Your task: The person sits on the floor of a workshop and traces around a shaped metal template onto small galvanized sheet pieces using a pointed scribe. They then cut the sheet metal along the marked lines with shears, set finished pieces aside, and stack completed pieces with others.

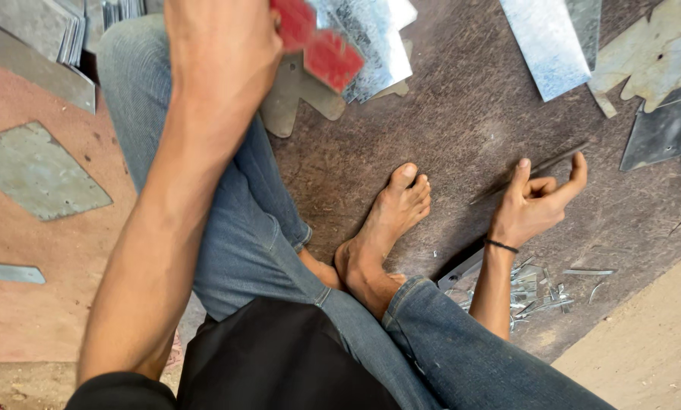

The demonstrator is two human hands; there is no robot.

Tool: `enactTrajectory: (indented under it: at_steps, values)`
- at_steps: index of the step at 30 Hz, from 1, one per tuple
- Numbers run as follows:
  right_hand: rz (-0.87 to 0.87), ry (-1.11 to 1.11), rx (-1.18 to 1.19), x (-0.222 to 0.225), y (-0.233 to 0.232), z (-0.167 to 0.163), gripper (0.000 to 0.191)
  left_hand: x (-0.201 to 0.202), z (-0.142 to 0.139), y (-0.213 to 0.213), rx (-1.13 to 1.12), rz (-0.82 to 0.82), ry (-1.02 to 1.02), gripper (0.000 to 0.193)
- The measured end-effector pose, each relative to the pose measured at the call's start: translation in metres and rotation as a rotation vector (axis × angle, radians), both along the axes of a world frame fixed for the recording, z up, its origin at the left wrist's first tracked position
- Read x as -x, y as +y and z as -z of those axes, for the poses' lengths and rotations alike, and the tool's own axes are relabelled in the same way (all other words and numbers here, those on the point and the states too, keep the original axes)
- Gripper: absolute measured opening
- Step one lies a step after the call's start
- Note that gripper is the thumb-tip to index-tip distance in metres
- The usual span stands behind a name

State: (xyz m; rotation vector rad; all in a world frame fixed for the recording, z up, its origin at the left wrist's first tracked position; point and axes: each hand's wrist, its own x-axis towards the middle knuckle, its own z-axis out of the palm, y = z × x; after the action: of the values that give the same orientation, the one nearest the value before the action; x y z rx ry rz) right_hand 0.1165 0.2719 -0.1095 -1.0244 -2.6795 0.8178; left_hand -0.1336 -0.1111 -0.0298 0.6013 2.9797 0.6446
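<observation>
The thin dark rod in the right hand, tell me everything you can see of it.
The rod is slim, straight, dark and metallic-looking, much like a long nail or scriber. The right hand pinches it between its raised fingers, just above the dark floor board. It lies slanted, one end toward the bare foot, the other up-right.

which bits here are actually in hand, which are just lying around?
In hand:
- left hand: red-handled tool, against shiny metal sheet
- right hand: thin dark rod

Lying about:
- metal offcuts
- grey cut plate
- sheet strip
</observation>
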Motion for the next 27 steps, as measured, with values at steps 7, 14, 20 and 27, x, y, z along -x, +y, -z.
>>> enactTrajectory:
  at_steps: [7,14,20,27]
  values:
    - [-0.432,0.070,-0.334,0.073,0.030,0.007,0.059,-0.019,-0.041,0.024,-0.130,0.185,-0.748,0.024]
    - [-0.443,-0.005,-0.271,0.112,0.020,-0.025,0.053,-0.029,-0.034,0.054,-0.321,0.203,-0.899,0.018]
    - [-0.459,0.059,-0.257,0.122,0.025,-0.031,0.041,-0.022,-0.020,0.077,-0.508,0.142,-1.026,0.013]
    - [-0.159,0.229,0.467,0.074,0.005,-0.036,0.013,-0.022,0.017,0.095,-0.860,-0.116,-1.123,0.019]
